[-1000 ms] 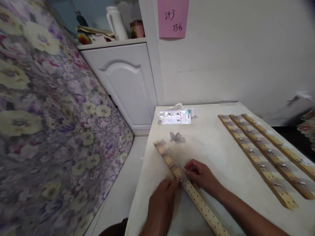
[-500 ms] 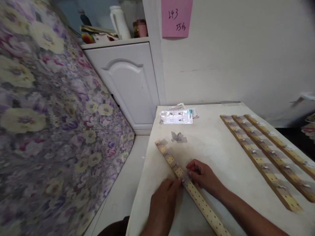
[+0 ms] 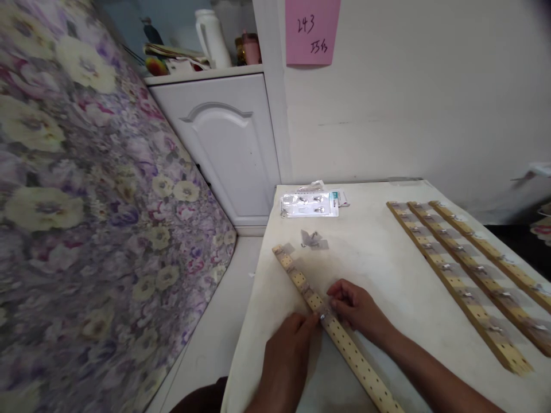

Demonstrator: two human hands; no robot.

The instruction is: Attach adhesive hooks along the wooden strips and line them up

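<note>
A long wooden strip (image 3: 350,346) with rows of small holes slants across the near part of the table. Clear adhesive hooks sit along its far half; the nearest hook (image 3: 325,314) lies between my hands. My left hand (image 3: 288,350) is closed at the strip's left edge, its fingertip against that hook. From the right, my curled right hand (image 3: 355,307) has its thumb and fingertips at the edge of the hook's clear pad. Its lower fingers are partly hidden. Beyond the strip lies a small group of loose clear hooks (image 3: 313,240).
Three wooden strips (image 3: 469,295) fitted with hooks lie along the right of the white-covered table (image 3: 365,246). Clear hook packaging (image 3: 309,205) lies at the back left. A flowered curtain (image 3: 107,229) hangs on the left, beside a white cabinet (image 3: 228,155).
The view has shifted very slightly. Both hands keep nearly the same place at the same hook on the strip.
</note>
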